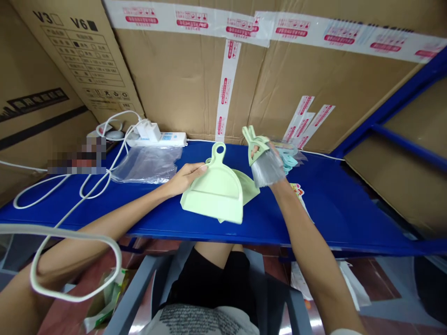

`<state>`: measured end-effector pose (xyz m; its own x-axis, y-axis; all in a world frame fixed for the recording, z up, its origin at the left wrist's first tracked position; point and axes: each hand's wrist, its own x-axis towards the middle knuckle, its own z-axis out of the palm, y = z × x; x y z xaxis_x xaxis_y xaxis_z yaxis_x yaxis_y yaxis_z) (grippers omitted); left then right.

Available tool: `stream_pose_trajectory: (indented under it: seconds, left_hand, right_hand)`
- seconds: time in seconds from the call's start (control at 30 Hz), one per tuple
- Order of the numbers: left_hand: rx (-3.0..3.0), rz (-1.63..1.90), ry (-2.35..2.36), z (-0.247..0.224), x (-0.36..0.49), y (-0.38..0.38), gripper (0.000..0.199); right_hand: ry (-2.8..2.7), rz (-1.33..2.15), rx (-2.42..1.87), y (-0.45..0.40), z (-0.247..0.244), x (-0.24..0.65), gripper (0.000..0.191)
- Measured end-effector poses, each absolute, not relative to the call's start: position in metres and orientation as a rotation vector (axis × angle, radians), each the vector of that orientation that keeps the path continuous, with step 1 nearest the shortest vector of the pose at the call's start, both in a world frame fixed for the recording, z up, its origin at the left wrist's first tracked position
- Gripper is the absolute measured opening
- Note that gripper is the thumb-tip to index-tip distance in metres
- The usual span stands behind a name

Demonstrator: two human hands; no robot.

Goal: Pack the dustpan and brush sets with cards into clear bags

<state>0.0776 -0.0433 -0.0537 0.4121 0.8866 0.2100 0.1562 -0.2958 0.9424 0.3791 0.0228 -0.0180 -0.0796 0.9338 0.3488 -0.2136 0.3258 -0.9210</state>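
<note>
My left hand [188,177] grips the upper left edge of a light green dustpan [218,188], whose ring handle points away from me. A second green dustpan [247,187] shows partly behind it. Over the right side of the blue table, my right hand [274,156] is closed around small green brushes [267,165] with pale bristles; the brushes hide most of that hand. Two green handle ends stick up at the brushes' upper left.
On the blue table [335,204] are clear plastic bags [150,164], a white power strip [173,138], looping white cables, teal items [289,160] and colourful stickers [299,190]. Cardboard [181,74] stands behind; a blue frame [394,102] rises at right.
</note>
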Motion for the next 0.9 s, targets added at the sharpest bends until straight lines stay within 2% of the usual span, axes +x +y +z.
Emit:
stream_pose_trajectory:
  seconds: [0.07, 0.17, 0.23, 0.4, 0.63, 0.77, 0.9]
  left_hand:
    - [1.613, 1.094, 0.93, -0.057, 0.081, -0.041, 0.05]
    - [1.569, 1.17, 0.892, -0.056, 0.085, -0.042, 0.072]
    - [1.647, 1.162, 0.899, -0.053, 0.087, -0.047, 0.078]
    - [2.073, 1.289, 1.082, -0.042, 0.087, -0.065, 0.049]
    - [2.443, 1.311, 0.954, -0.045, 0.086, -0.058, 0.037]
    - [2.782, 1.02, 0.765, -0.045, 0.082, -0.044, 0.046]
    - [2.783, 0.804, 0.745, -0.043, 0.073, -0.039, 0.04]
  right_hand:
    - [-1.243, 1.131, -0.65, 0.029, -0.014, 0.395, 0.054]
    - [-1.199, 1.13, -0.539, 0.033, -0.012, 0.407, 0.055]
    - [-1.179, 1.152, -0.511, 0.032, -0.013, 0.408, 0.054]
    - [-1.071, 1.132, -0.475, 0.03, -0.019, 0.401, 0.053]
    - [-1.095, 1.11, -0.477, 0.02, -0.014, 0.389, 0.05]
    - [-1.09, 1.079, -0.491, 0.013, -0.01, 0.381, 0.044]
    - [-1.128, 1.019, -0.547, 0.009, -0.008, 0.38, 0.049]
